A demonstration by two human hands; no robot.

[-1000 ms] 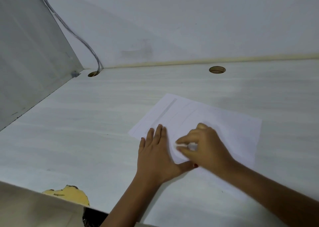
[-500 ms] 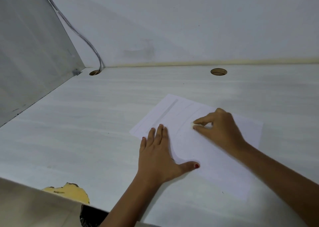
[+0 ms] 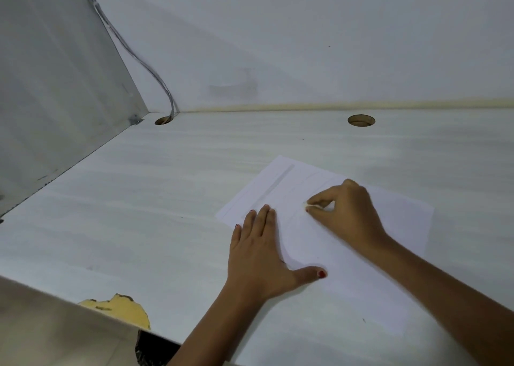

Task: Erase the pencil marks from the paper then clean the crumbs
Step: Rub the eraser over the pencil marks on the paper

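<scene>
A white sheet of paper [image 3: 395, 226] lies on the pale desk, turned at an angle, with faint pencil lines near its far left edge. My left hand [image 3: 258, 254] rests flat on the sheet's left part, fingers together and thumb spread, pinning it down. My right hand [image 3: 347, 210] sits on the middle of the sheet and pinches a small white eraser [image 3: 308, 205] between thumb and forefinger, pressed to the paper. Only the eraser's tip shows. No crumbs can be made out.
The white desk [image 3: 139, 212] meets a back wall and a grey side panel [image 3: 50, 101] on the left. Two round cable holes [image 3: 361, 120] sit at the back; a grey cable [image 3: 133, 54] drops into the left one. The near desk edge has a chipped yellow patch [image 3: 122, 310].
My right hand with the eraser moved from near my left thumb up and away across the sheet, then drew back slightly. My left hand stayed in place on the paper.
</scene>
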